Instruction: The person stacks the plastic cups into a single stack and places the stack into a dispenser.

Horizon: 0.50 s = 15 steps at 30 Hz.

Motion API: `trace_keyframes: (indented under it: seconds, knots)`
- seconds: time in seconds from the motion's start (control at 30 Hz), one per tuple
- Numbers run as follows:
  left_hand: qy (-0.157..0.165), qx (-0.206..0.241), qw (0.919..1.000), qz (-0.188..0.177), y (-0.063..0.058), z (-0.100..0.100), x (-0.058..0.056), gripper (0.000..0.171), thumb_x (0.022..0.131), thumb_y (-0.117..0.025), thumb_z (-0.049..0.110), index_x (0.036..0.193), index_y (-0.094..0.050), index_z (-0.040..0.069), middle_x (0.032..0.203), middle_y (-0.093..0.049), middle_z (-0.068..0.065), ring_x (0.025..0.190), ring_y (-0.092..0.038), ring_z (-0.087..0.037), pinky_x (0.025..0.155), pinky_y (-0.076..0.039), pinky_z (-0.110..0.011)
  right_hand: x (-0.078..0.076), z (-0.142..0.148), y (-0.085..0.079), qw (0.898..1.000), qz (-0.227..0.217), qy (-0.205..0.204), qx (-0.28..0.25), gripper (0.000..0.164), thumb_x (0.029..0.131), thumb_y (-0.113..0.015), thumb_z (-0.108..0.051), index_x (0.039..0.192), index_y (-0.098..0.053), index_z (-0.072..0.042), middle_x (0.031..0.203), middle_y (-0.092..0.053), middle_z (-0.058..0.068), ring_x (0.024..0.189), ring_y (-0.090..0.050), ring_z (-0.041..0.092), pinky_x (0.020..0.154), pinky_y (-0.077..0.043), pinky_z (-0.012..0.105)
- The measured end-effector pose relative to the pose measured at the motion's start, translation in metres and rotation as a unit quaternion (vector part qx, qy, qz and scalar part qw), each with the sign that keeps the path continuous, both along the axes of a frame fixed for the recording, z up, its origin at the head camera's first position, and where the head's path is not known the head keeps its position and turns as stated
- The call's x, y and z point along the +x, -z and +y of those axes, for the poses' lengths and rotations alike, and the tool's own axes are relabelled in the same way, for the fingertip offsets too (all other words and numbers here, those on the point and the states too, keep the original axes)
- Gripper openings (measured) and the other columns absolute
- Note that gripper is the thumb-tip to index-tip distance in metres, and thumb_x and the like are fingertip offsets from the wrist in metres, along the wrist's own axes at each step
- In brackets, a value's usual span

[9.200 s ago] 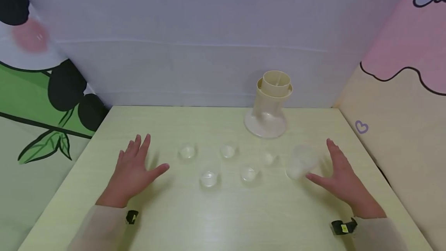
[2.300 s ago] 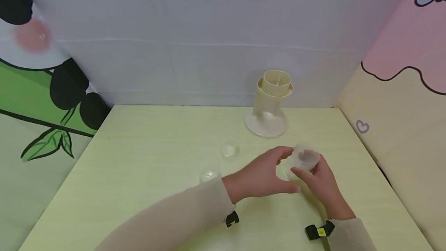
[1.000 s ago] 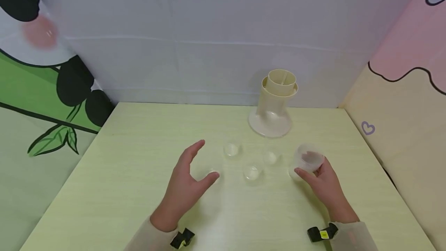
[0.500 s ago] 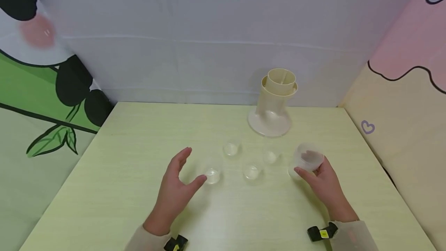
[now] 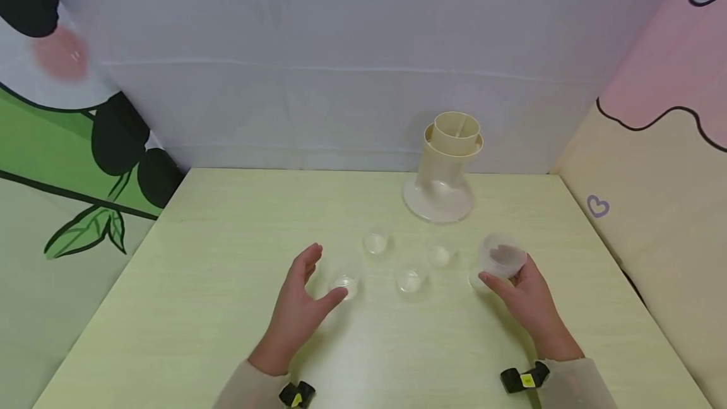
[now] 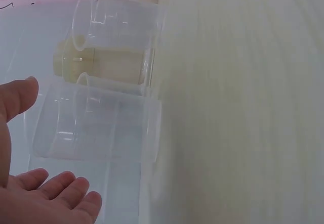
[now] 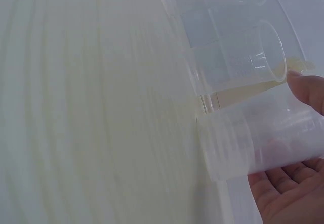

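Cups [image 5: 409, 280] sit on the counter [image 5: 170, 333] in front of the cream pedestal [image 5: 442, 187], the left grip [image 5: 298, 308] spread apart beside one; to the pedestal's front right, the right grip [image 5: 528, 305] clasps a cup stack [image 5: 498, 256].

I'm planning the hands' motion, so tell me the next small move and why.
The bare left hand should probably curl round the nearest round, clear plastic cup: its thumb and fingers stand open on either side, not yet gripping. The right hand is busy holding a whitish translucent cylindrical plastic container, so the left seems better placed.
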<state>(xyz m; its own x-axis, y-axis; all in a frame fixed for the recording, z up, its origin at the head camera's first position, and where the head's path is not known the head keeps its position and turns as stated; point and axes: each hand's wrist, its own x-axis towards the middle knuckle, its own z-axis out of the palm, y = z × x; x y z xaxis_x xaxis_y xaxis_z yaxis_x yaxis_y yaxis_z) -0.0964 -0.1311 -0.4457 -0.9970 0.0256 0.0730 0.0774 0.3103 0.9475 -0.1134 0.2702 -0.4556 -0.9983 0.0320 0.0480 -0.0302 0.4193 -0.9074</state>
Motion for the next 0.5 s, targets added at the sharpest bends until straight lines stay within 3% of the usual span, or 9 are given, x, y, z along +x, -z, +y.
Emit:
trace_keyframes:
  seconds: [0.2, 0.5]
  knots:
    - [0.005, -0.023, 0.999, -0.037, 0.003, 0.008, -0.011, 0.097, 0.085, -0.088, 0.021, 0.161, -0.028, 0.015, 0.161, -0.039, -0.003, 0.15, -0.033, -0.03, 0.121, -0.029, -0.051, -0.001, 0.001, 0.001, 1.0, 0.002, 0.0, -0.004, 0.075, 0.095, -0.078, -0.016, 0.151, -0.032, 0.005, 0.148, -0.044, 0.024, 0.137, -0.045, 0.039, 0.091, -0.039, 0.004]
    - [0.011, -0.024, 0.9985, -0.048, 0.006, 0.014, -0.016, 0.093, 0.084, -0.087, 0.018, 0.158, -0.031, 0.016, 0.157, -0.046, -0.004, 0.147, -0.037, -0.036, 0.117, -0.032, -0.057, 0.0, 0.0, 0.0, 1.0, -0.009, 0.003, -0.007, 0.077, 0.094, -0.079, -0.017, 0.152, -0.032, 0.004, 0.149, -0.044, 0.024, 0.138, -0.044, 0.039, 0.091, -0.039, 0.004]
